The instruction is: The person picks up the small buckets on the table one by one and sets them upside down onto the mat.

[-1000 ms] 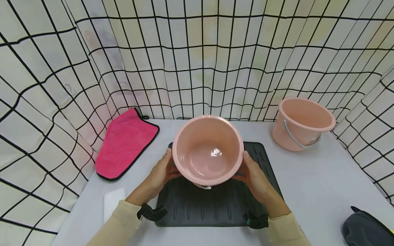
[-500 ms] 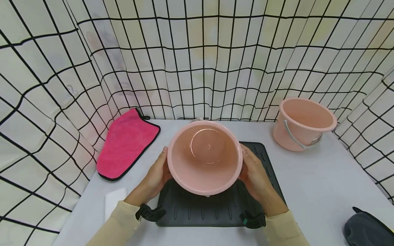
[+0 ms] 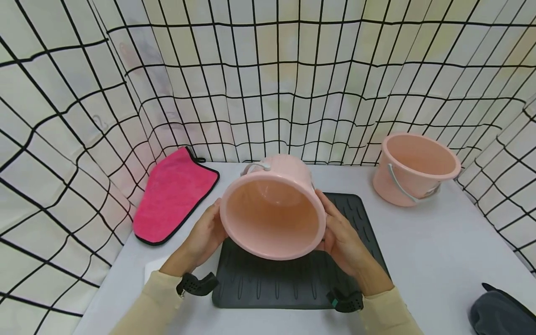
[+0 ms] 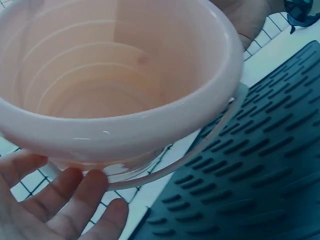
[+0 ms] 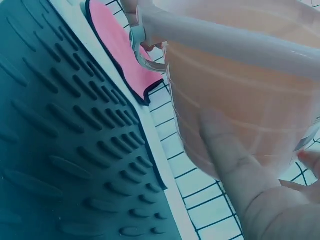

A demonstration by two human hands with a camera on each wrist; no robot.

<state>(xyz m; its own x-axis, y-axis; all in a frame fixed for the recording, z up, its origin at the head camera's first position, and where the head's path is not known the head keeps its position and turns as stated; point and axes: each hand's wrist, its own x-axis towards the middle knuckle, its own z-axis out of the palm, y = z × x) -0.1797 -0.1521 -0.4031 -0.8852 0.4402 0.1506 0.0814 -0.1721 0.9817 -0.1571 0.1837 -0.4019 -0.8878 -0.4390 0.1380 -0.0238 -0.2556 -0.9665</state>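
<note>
The bucket (image 3: 272, 216) is tipped further than half a second ago, its outer wall now showing behind the rim (image 3: 274, 255). The left hand (image 3: 205, 235) and right hand (image 3: 341, 237) grip its sides above the mat (image 3: 289, 286). The left wrist view shows the handle (image 4: 150, 178) looping below the rim; the head view, only a short piece.

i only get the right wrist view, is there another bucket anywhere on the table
Observer: Yes, the head view shows a second bucket standing upright in the far right corner of the table.
Operator: ok and which way does the mouth of the bucket being held point
Observer: In the head view, the held bucket is tipped between the left hand and right hand, its mouth facing back toward the person.
</note>
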